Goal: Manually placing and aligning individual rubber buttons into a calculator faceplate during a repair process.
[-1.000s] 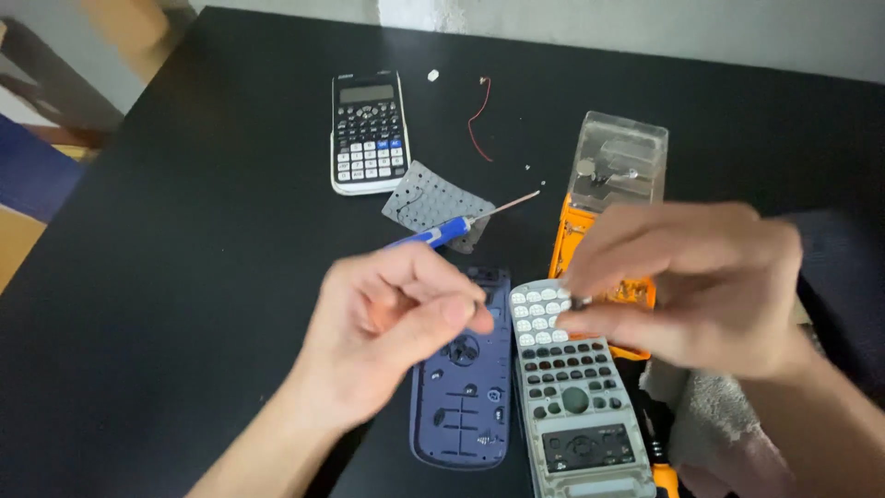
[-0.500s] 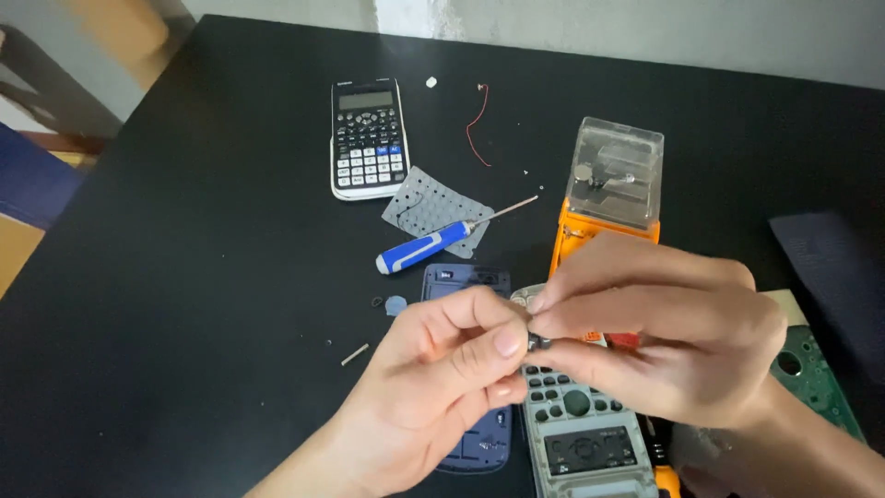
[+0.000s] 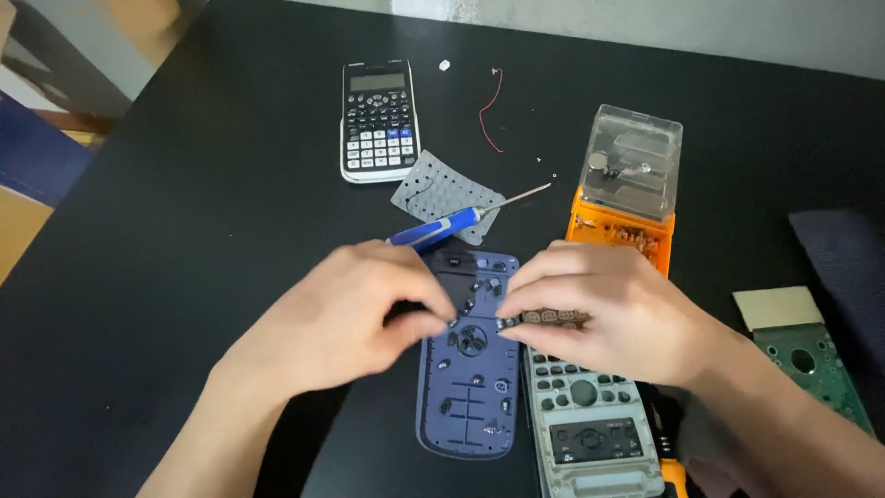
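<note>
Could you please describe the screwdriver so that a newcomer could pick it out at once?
Start at the intact black calculator at the table's far side. Just nearer lies a grey perforated rubber pad, and the screwdriver lies across it. Only it has a blue handle and thin metal shaft.

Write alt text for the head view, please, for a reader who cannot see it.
Two bare hands, left hand and right hand, pinch small key pieces over a blue calculator shell on a black table. Nearby lie a keypad frame, screwdriver and whole calculator.

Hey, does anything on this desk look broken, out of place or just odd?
Yes: a calculator lies in pieces, its blue shell and grey keypad panel side by side, a green circuit board apart at right.
</note>
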